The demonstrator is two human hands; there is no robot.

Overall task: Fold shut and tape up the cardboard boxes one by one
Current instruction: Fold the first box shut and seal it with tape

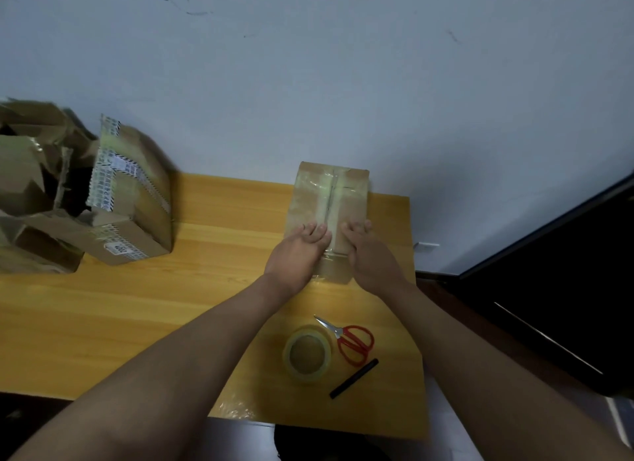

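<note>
A small brown cardboard box (350, 200) lies on the yellow wooden table (137, 316), near its far right side, flaps folded shut with clear tape running along the centre seam. My left hand (298, 254) presses flat on the box's near left half, fingers straight. On the near right half rests my right hand (367, 251), fingers also extended, beside the seam. A roll of clear tape (307, 353) lies on the table nearer to me.
Red-handled scissors (353, 340) and a black marker (354, 378) lie right of the tape roll. A taped box with printed tape (133, 200) and torn open cardboard boxes (31, 186) stand at the left. The wall is behind; dark furniture (566, 289) stands right.
</note>
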